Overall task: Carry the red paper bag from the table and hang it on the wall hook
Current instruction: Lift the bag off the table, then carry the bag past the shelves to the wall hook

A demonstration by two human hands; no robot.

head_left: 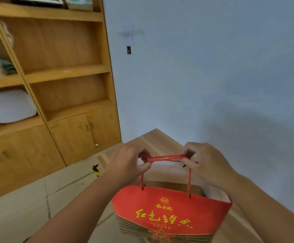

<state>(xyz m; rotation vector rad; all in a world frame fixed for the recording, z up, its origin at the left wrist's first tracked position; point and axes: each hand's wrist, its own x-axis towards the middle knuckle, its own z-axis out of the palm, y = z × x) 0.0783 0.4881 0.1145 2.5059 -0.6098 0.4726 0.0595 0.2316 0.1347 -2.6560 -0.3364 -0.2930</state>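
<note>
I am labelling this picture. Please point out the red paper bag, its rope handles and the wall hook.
red paper bag (172, 213): head view, front panel.
rope handles (165, 158): head view, stretch between both hands.
wall hook (128, 50): head view, small dark part.

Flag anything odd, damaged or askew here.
Nothing stands out. The bag hangs upright and intact from its cord handles, which the left hand and right hand stretch between them.
</note>
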